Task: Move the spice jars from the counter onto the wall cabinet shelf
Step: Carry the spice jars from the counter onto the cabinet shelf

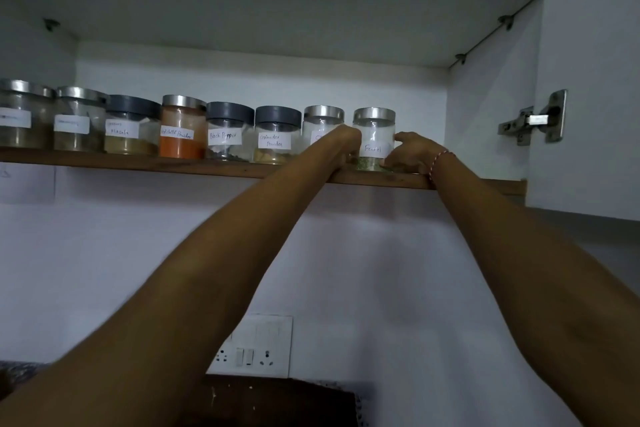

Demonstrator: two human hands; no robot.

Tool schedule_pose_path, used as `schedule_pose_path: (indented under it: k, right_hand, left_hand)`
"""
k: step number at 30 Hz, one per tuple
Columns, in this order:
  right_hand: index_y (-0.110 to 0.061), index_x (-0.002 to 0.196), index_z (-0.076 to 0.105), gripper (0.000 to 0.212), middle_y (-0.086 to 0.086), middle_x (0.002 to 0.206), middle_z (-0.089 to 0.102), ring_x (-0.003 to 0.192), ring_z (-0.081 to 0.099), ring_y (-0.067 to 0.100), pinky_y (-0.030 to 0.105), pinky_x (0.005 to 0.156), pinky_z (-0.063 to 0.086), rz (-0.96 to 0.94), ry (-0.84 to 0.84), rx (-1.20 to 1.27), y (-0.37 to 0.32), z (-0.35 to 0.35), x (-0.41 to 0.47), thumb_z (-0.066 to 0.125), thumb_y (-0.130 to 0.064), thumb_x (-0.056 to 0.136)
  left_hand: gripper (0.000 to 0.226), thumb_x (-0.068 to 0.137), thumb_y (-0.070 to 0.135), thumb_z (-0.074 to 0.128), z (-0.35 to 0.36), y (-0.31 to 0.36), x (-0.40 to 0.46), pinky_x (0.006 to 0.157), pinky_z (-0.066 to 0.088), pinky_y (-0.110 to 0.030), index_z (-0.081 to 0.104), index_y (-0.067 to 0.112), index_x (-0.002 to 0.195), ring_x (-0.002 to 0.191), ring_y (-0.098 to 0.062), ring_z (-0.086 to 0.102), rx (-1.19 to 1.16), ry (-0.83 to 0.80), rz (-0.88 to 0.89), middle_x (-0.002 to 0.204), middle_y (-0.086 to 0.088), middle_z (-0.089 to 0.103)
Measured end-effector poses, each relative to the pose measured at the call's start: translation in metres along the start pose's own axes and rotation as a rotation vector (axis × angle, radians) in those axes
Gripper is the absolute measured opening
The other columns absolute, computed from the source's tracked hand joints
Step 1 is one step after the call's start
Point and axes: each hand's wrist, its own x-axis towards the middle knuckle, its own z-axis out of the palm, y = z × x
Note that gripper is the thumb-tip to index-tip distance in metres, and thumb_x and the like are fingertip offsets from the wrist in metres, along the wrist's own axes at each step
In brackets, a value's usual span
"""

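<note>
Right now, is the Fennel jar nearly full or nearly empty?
Nearly empty. The Fennel jar stands upright on the shelf, showing only a thin green layer at its bottom; the glass above looks clear.

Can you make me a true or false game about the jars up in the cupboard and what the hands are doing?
1. Both hands are on the jar marked Fennel. True: the left hand and right hand hold its two sides.
2. The Fennel jar stands at the left end of the row. False: it is the rightmost jar on the shelf.
3. The jar with orange powder has a dark grey lid. False: its lid is shiny silver.
4. The Black Pepper jar stands right beside the Coriander Powder jar. True.
5. The Fennel jar is full to the top. False: only a thin green layer lies at the bottom.
</note>
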Motion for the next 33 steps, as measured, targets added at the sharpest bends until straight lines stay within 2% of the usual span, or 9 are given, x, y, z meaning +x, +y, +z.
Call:
schedule_pose_path:
  k: [3, 5, 9, 12, 15, 19, 26, 30, 33]
  right_hand:
    - [0.001, 0.138, 0.031, 0.058, 0.019, 0.141, 0.038, 0.126, 0.045, 0.033, 0.036, 0.094, 0.046, 0.006, 0.071, 0.019, -0.002, -0.002, -0.008, 0.055, 0.008, 0.085]
    - [0.004, 0.136, 0.034, 0.05, 0.021, 0.14, 0.04, 0.126, 0.043, 0.033, 0.036, 0.1, 0.041, -0.067, 0.235, -0.138, 0.0, -0.004, -0.017, 0.051, 0.002, 0.089]
    - [-0.003, 0.14, 0.033, 0.051, 0.019, 0.14, 0.043, 0.129, 0.039, 0.033, 0.038, 0.101, 0.038, -0.319, 0.445, -0.369, 0.016, 0.0, -0.043, 0.049, -0.013, 0.092]
    - [-0.008, 0.14, 0.035, 0.049, 0.015, 0.149, 0.033, 0.138, 0.028, 0.029, 0.04, 0.112, 0.031, -0.447, 0.622, -0.413, 0.035, 0.009, -0.071, 0.045, -0.021, 0.095]
    - [-0.006, 0.136, 0.042, 0.046, 0.018, 0.148, 0.034, 0.139, 0.03, 0.031, 0.037, 0.114, 0.027, -0.508, 0.798, -0.396, 0.067, 0.031, -0.117, 0.047, -0.021, 0.093]
    - [-0.009, 0.138, 0.042, 0.05, 0.018, 0.15, 0.031, 0.141, 0.028, 0.033, 0.036, 0.114, 0.02, -0.383, 0.709, -0.466, 0.142, 0.079, -0.184, 0.045, -0.031, 0.093]
    - [-0.009, 0.135, 0.046, 0.054, 0.019, 0.147, 0.036, 0.137, 0.035, 0.035, 0.049, 0.109, 0.033, -0.055, 0.405, -0.495, 0.286, 0.153, -0.339, 0.042, -0.041, 0.091]
    - [-0.015, 0.139, 0.034, 0.066, 0.02, 0.15, 0.031, 0.139, 0.028, 0.037, 0.052, 0.111, 0.02, 0.13, 0.161, -0.676, 0.349, 0.182, -0.42, 0.038, -0.054, 0.086]
    - [-0.02, 0.148, 0.015, 0.081, 0.015, 0.158, 0.004, 0.146, 0.003, 0.031, 0.048, 0.118, 0.014, 0.261, -0.062, -0.594, 0.378, 0.195, -0.459, 0.053, -0.053, 0.084]
  left_hand:
    - [0.03, 0.093, -0.001, 0.034, 0.005, -0.002, 0.0, 0.061, 0.04, -0.029, 0.052, -0.005, 0.117, 0.091, -0.031, 0.062, 0.132, 0.087, 0.066, 0.099, -0.024, 0.061]
    - [0.03, 0.094, 0.003, 0.036, 0.009, -0.006, -0.007, 0.074, 0.047, -0.034, 0.051, -0.006, 0.118, 0.111, -0.034, 0.057, 0.363, 0.129, 0.166, 0.12, -0.022, 0.058]
    - [0.027, 0.092, 0.004, 0.041, 0.019, -0.019, -0.031, 0.082, 0.046, -0.035, 0.054, -0.001, 0.115, 0.104, -0.033, 0.059, 0.802, 0.325, 0.546, 0.116, -0.018, 0.058]
    - [0.048, 0.088, -0.001, 0.04, 0.03, -0.047, -0.048, 0.108, 0.033, -0.038, 0.041, 0.001, 0.136, 0.128, -0.035, 0.045, 0.837, 0.455, 0.898, 0.138, -0.021, 0.048]
    - [0.053, 0.089, 0.004, 0.034, 0.051, -0.1, -0.084, 0.115, 0.017, -0.042, 0.032, 0.0, 0.142, 0.14, -0.034, 0.029, 0.744, 0.451, 1.056, 0.149, -0.022, 0.032]
    - [0.054, 0.091, 0.004, 0.042, 0.094, -0.198, -0.144, 0.115, 0.015, -0.043, 0.029, 0.003, 0.144, 0.141, -0.034, 0.025, 0.73, 0.273, 0.94, 0.151, -0.019, 0.029]
    - [0.059, 0.093, 0.007, 0.042, 0.142, -0.363, -0.267, 0.114, 0.025, -0.051, 0.017, 0.001, 0.146, 0.142, -0.035, 0.023, 0.696, -0.129, 0.594, 0.153, -0.021, 0.023]
    - [0.056, 0.098, 0.013, 0.035, 0.16, -0.419, -0.333, 0.118, 0.005, -0.034, 0.008, 0.004, 0.148, 0.147, -0.025, 0.006, 0.595, -0.342, 0.284, 0.157, -0.015, 0.008]
    - [0.054, 0.101, 0.016, 0.032, 0.171, -0.451, -0.359, 0.116, 0.003, -0.025, 0.008, 0.006, 0.149, 0.147, -0.019, 0.002, 0.504, -0.496, 0.039, 0.159, -0.009, 0.004]
